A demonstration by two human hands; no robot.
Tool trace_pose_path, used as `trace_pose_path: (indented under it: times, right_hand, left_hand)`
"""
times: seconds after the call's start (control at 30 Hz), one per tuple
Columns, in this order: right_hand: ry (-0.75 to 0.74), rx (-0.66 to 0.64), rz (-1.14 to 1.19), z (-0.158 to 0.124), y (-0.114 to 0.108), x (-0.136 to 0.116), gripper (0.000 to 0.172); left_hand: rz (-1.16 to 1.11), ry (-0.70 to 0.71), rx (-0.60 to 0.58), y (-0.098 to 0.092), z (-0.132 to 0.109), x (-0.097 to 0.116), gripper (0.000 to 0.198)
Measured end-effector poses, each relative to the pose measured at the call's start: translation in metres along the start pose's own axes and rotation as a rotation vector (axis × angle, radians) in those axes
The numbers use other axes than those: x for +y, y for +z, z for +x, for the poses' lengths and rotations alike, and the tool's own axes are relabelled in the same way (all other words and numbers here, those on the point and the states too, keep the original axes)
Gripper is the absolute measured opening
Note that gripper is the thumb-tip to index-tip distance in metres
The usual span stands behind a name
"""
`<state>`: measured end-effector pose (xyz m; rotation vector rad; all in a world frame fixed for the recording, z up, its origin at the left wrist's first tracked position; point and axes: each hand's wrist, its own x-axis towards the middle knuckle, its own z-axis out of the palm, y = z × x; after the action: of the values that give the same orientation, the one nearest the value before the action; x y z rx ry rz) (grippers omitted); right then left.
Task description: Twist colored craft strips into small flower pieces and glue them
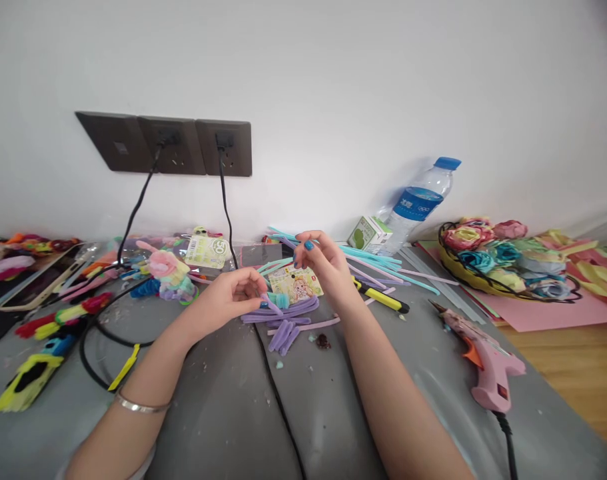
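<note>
My left hand is closed in a pinch on a short purple pipe cleaner. Right of it, my right hand is raised with its fingers loosely bent and apart, and I see nothing held in it. Beneath the hands lie bent purple pipe cleaners and a few short folded purple pieces. A small turquoise piece sits just past my left fingertips. Behind it is a card with a cartoon figure, partly covered by my right hand.
A pink glue gun lies at right, near a yellow cutter. Turquoise pipe cleaners, a water bottle and a small carton are behind. A basket of fabric flowers stands right. Black cables cross the grey table.
</note>
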<state>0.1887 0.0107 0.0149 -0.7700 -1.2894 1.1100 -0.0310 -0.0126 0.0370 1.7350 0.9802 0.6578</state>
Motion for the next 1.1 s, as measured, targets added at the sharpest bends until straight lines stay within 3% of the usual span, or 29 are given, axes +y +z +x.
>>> trace_pose_path:
  times: [0.23, 0.43, 0.77, 0.87, 1.1]
  right_hand:
    - [0.011, -0.023, -0.053, -0.002, 0.005, -0.004, 0.035]
    - [0.014, -0.03, -0.086, -0.002, 0.005, -0.003, 0.031]
    - [-0.002, -0.039, -0.099, -0.002, 0.005, 0.002, 0.028]
    - [0.003, -0.048, -0.103, -0.003, 0.006, 0.003, 0.027]
    - [-0.004, -0.043, -0.125, -0.003, 0.005, 0.005, 0.025]
  left_hand:
    - [0.001, -0.031, -0.04, -0.002, 0.001, -0.001, 0.007]
    - [0.039, -0.066, -0.176, 0.004, -0.001, -0.001, 0.01]
    - [0.122, -0.067, -0.087, 0.025, 0.002, -0.006, 0.013]
    - [0.116, -0.085, -0.083, 0.025, 0.001, -0.007, 0.015]
    - [0.356, -0.022, -0.009, 0.014, -0.001, -0.005, 0.013]
